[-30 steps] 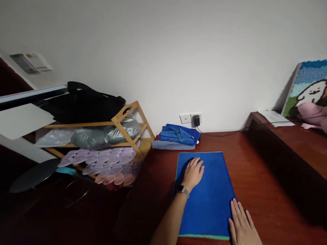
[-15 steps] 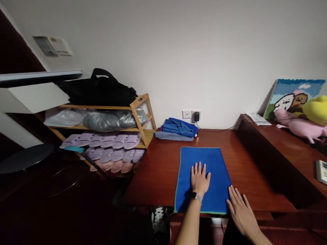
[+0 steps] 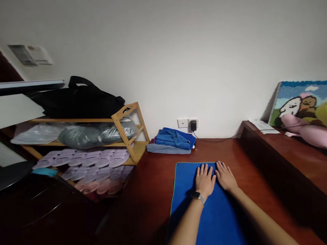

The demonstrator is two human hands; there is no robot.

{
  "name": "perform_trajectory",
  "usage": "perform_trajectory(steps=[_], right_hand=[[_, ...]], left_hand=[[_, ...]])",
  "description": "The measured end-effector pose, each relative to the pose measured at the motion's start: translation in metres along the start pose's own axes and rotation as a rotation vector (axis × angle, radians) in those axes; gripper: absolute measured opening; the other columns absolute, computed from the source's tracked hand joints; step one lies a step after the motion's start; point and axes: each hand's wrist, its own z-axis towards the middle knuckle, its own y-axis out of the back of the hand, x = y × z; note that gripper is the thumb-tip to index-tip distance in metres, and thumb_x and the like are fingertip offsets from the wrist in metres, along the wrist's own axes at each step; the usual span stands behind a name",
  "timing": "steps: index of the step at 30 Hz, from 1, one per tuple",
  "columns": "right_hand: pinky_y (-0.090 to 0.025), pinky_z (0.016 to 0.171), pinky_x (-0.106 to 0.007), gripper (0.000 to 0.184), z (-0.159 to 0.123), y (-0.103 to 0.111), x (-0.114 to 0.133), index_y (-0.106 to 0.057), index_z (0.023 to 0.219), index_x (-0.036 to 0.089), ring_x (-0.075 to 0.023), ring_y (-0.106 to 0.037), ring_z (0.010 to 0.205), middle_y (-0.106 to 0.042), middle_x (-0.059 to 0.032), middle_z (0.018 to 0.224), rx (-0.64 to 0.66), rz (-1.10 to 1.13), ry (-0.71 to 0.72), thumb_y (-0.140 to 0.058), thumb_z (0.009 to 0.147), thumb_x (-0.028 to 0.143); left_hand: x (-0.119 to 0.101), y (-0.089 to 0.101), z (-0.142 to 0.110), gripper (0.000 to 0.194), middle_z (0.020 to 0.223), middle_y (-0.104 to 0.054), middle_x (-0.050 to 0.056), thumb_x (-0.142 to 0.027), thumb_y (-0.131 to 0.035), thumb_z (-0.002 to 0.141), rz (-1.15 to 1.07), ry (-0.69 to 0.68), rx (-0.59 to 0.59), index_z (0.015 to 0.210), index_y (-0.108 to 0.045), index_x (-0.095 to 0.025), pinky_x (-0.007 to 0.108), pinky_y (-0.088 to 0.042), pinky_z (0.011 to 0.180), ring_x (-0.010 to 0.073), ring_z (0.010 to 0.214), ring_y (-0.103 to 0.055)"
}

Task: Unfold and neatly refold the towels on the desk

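A blue cloth (image 3: 185, 186) with a thin green edge lies spread out on the reddish-brown desk (image 3: 152, 187). My left hand (image 3: 205, 180), with a watch (image 3: 198, 196) at the wrist, rests palm down on the cloth's far half, fingers stretched out. Beside it, my right hand (image 3: 226, 177) lies flat at the cloth's far right corner, its fingers extended. The two hands are close together, and neither grips anything. Behind the cloth, near the wall, sits a pile of folded blue and grey-blue cloths (image 3: 172, 140).
A wooden rack (image 3: 132, 148) on the left holds a black bag (image 3: 82, 100), plastic-wrapped bundles and several slippers (image 3: 96, 158). A black charger (image 3: 193, 125) sits in the wall socket, its cord running right. The raised ledge (image 3: 296, 157) carries a pink plush toy (image 3: 308, 133) and a picture (image 3: 294, 100).
My right hand has slid from the cloth's near right corner up to its far right corner. My left hand has moved a little farther up the cloth. The view has shifted.
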Motion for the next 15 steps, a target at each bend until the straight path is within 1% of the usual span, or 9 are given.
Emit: perform_trajectory(steps=[2,4,7,10,13,15], right_hand=[[-0.01,0.127,-0.042,0.066,0.017,-0.009,-0.003,-0.019,0.162,0.012,-0.0219,-0.011,0.157,-0.016,-0.0033,0.17,0.012,-0.043,-0.009,-0.017,0.103,0.039],[-0.009,0.127,-0.042,0.066,0.028,-0.019,-0.011,-0.017,0.163,0.013,-0.0212,-0.01,0.157,-0.016,-0.0029,0.17,0.002,-0.069,-0.002,-0.015,0.103,0.04],[-0.007,0.127,-0.044,0.066,0.037,-0.026,-0.021,-0.015,0.163,0.016,-0.0196,-0.011,0.157,-0.017,-0.0025,0.17,-0.028,-0.079,-0.003,-0.012,0.103,0.044],[-0.007,0.127,-0.045,0.067,0.039,-0.025,-0.023,-0.013,0.164,0.016,-0.0192,-0.012,0.157,-0.018,-0.0024,0.17,-0.043,-0.075,-0.022,-0.01,0.103,0.046],[-0.006,0.127,-0.045,0.067,0.036,-0.021,-0.019,-0.013,0.163,0.016,-0.0189,-0.013,0.157,-0.018,-0.0014,0.169,-0.036,-0.077,-0.05,-0.009,0.103,0.046],[-0.006,0.127,-0.044,0.067,0.033,-0.02,-0.017,-0.013,0.163,0.016,-0.0189,-0.012,0.157,-0.016,-0.0011,0.17,-0.023,-0.077,-0.072,-0.009,0.103,0.046]], left_hand=[[0.002,-0.01,0.018,0.058,0.162,-0.04,0.006,-0.054,-0.026,0.105,-0.011,-0.008,-0.02,0.155,-0.044,-0.029,0.052,-0.023,0.125,0.0278,0.153,-0.028],[0.005,-0.018,0.032,0.058,0.161,-0.042,0.004,-0.054,-0.025,0.105,-0.024,-0.013,-0.035,0.155,-0.043,-0.033,0.052,-0.023,0.125,0.0272,0.152,-0.029],[0.02,-0.021,0.039,0.058,0.161,-0.042,0.004,-0.056,-0.023,0.105,-0.027,-0.017,-0.045,0.155,-0.043,-0.034,0.051,-0.021,0.125,0.0264,0.153,-0.029],[0.053,-0.007,0.032,0.062,0.163,-0.039,0.005,-0.058,-0.021,0.105,0.003,0.055,-0.028,0.156,-0.042,-0.03,0.05,-0.019,0.125,0.0265,0.153,-0.026],[0.097,0.017,0.018,0.065,0.165,-0.034,0.007,-0.058,-0.02,0.105,0.048,0.144,0.008,0.158,-0.039,-0.025,0.049,-0.015,0.126,0.0267,0.155,-0.022],[0.124,0.032,0.009,0.064,0.166,-0.032,0.006,-0.056,-0.02,0.106,0.066,0.166,0.039,0.159,-0.036,-0.025,0.047,-0.013,0.127,0.026,0.155,-0.02]])
